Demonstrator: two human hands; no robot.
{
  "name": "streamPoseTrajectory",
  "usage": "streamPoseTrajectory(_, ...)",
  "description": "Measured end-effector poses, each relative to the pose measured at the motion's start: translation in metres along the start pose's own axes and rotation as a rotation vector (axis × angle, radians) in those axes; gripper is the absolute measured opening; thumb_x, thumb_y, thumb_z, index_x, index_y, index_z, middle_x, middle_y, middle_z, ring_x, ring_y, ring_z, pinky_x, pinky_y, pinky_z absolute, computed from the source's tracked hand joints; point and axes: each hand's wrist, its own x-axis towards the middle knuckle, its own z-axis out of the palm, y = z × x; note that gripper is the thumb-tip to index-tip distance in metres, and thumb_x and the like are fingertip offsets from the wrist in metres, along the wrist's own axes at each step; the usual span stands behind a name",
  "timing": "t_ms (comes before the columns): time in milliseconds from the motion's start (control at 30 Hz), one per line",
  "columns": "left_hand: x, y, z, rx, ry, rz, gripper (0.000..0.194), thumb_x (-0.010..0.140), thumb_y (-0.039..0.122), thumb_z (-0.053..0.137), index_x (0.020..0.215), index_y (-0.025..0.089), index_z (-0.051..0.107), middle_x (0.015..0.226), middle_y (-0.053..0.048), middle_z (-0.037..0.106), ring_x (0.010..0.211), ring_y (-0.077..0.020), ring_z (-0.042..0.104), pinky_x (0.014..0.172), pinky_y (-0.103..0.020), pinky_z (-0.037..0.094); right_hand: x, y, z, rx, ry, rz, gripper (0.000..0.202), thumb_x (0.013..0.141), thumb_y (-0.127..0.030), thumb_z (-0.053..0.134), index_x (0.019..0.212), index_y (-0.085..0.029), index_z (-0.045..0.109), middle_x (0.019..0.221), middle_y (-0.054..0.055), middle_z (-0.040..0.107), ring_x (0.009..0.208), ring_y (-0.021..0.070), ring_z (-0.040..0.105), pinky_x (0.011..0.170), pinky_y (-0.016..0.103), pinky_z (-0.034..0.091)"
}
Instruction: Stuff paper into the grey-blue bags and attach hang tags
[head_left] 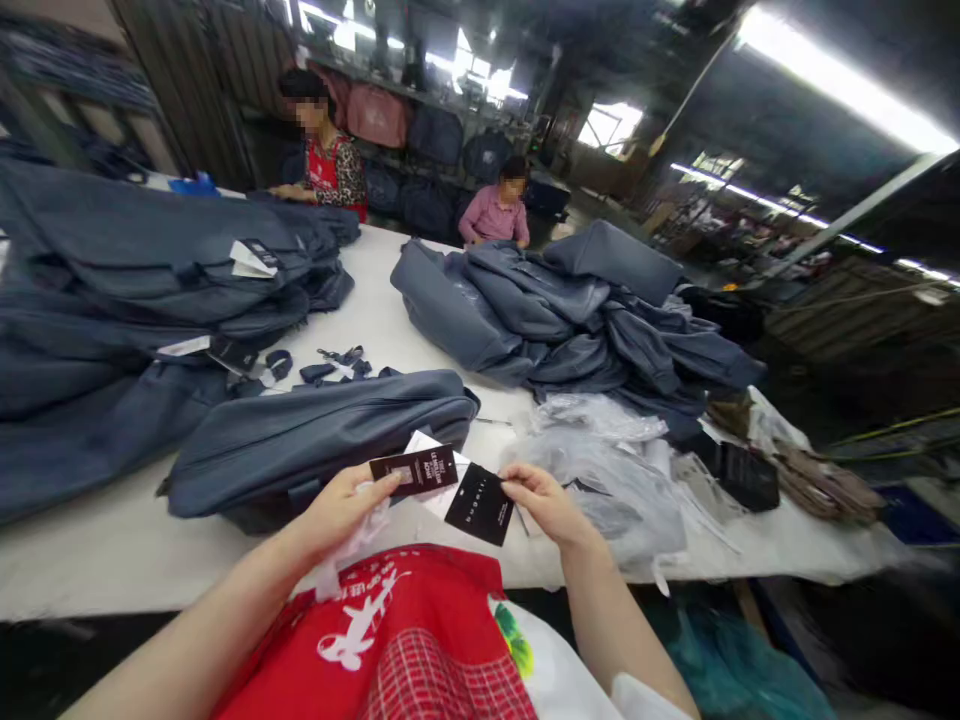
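Between my left thumb and fingers is a dark hang tag with white print and a small picture; my left hand also has thin clear plastic bunched below its fingers. My right hand pinches the edge of a black hang tag lettered "bugatti". Behind the two tags lies white paper or card, partly hidden by them. Just beyond my hands, a dark blue-grey zipped bag rests on the white table.
Stacked blue bags with tags fill the left side. A pile of blue-grey bags lies across the table. Clear plastic bags sit right, near brown bundles. Small straps lie behind the near bag. Two people work at the far side.
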Motion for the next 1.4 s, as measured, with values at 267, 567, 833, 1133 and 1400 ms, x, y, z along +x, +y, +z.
streamPoseTrajectory(267,0.007,-0.003,-0.002,-0.26,-0.131,-0.203,0.042,0.065,0.051,0.075,0.076,0.011,0.066,0.059,-0.002,0.061,0.049,-0.0094,0.047,0.047,-0.021,0.034,0.037,0.007,0.016,0.017,-0.138,-0.127,0.017,0.078,-0.036,0.069,0.085,-0.02,0.066,0.079,0.0,0.063,0.074,0.0132,0.057,0.075,0.028,0.045)
streamPoseTrajectory(567,0.009,-0.012,0.007,-0.35,0.205,-0.095,0.04,0.064,0.049,0.076,0.068,0.014,0.057,0.047,0.004,0.049,0.039,-0.0066,0.039,0.039,-0.018,0.027,0.049,0.001,0.073,-0.253,0.19,-0.333,0.034,0.089,-0.037,0.052,0.118,-0.022,0.06,0.125,0.009,0.059,0.119,0.0228,0.052,0.103,0.04,0.038)
streamPoseTrajectory(833,0.007,-0.009,0.015,-0.214,0.22,0.005,0.043,0.069,0.05,0.072,0.09,0.013,0.067,0.065,-0.003,0.063,0.06,-0.0147,0.055,0.054,-0.025,0.042,0.048,0.003,0.106,-0.116,0.201,-0.345,0.028,0.083,-0.02,0.056,0.11,-0.021,0.062,0.103,0.003,0.069,0.092,0.0207,0.065,0.083,0.033,0.053)
streamPoseTrajectory(1133,0.008,-0.024,0.011,0.081,0.322,0.132,0.041,0.08,0.049,0.06,0.101,0.015,0.07,0.095,-0.01,0.072,0.096,-0.0266,0.064,0.09,-0.039,0.048,0.034,-0.005,0.116,-0.088,0.083,-0.408,0.029,0.091,-0.024,0.045,0.116,-0.021,0.06,0.104,0.004,0.069,0.094,0.0198,0.066,0.088,0.033,0.052)
streamPoseTrajectory(1400,0.003,-0.029,0.014,0.519,0.466,0.159,0.042,0.076,0.049,0.061,0.102,0.017,0.067,0.102,-0.011,0.07,0.098,-0.0293,0.064,0.091,-0.045,0.049,0.04,0.01,0.113,-0.425,0.268,-0.46,0.026,0.089,-0.023,0.051,0.112,-0.021,0.063,0.102,0.006,0.07,0.093,0.0205,0.066,0.082,0.031,0.052)
